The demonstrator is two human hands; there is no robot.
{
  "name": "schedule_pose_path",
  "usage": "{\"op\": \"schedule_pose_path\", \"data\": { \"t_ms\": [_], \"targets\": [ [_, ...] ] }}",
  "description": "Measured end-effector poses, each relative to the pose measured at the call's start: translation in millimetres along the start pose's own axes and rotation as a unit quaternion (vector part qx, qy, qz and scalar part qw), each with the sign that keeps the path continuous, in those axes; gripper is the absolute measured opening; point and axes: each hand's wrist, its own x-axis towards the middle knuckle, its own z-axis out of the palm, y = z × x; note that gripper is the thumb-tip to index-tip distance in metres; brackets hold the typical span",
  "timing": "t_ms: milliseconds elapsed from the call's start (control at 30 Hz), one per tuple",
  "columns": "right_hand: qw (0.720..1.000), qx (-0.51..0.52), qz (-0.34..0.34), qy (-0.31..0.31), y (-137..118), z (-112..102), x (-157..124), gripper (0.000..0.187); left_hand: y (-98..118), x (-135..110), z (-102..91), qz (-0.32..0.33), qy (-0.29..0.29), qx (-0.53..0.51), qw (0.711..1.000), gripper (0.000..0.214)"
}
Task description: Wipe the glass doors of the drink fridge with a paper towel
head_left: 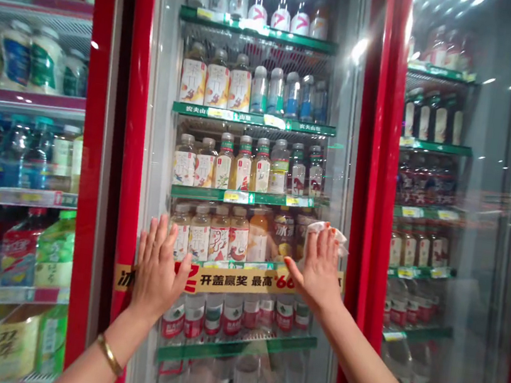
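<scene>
My left hand (pixel 157 270) lies flat on the glass door (pixel 274 55) of a red-framed drinks fridge, fingers up and thumb apart, with nothing in it. A gold bangle (pixel 109 355) circles that wrist. Higher up on the right side of the same door, my right hand (pixel 320 273) holds a white cloth (pixel 340 241) under its fingers against the glass. Part of the cloth shows past the fingertips; the rest is hidden by the hand. A yellow strip (pixel 233 282) with printed characters runs across the door between both hands, which partly cover it.
Behind the glass, green-edged shelves (pixel 245 199) carry rows of bottles (pixel 205 83). To the left stands a shelf unit (pixel 12 192) with larger bottles and cartons. Another glass-fronted fridge (pixel 489 186) is at the right, past a red frame (pixel 382 171).
</scene>
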Motion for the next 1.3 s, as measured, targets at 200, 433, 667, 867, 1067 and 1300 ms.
{"op": "schedule_pose_path", "data": {
  "t_ms": [200, 433, 667, 867, 1067, 1300],
  "targets": [
    [0.983, 0.012, -0.184, -0.021, -8, 7, -27, 0.113, 22, -12, 13.3, 0.003, -0.023, 0.057, 0.998, 0.081],
    [0.999, -0.012, 0.009, 0.028, 20, 2, 8, 0.1, 19, -11, 10.5, 0.001, 0.011, 0.081, 0.997, 0.081],
    [0.991, 0.005, -0.136, 0.008, 19, 7, -30, 0.102, 10, -9, 4.7, 0.016, -0.002, 0.093, 0.996, 0.079],
    [0.998, 0.002, 0.042, 0.046, 16, 11, 9, 0.099, 11, -9, 5.1, 0.02, -0.012, 0.084, 0.996, 0.08],
    [0.982, 0.006, -0.19, 0.016, -44, 16, -53, 0.116, 10, -10, 6.0, 0.003, -0.017, 0.053, 0.998, 0.078],
    [0.998, -0.015, 0.04, 0.041, 13, 15, 10, 0.094, 9, -11, 7.8, -0.002, -0.007, 0.053, 0.999, 0.075]
  ]
}}
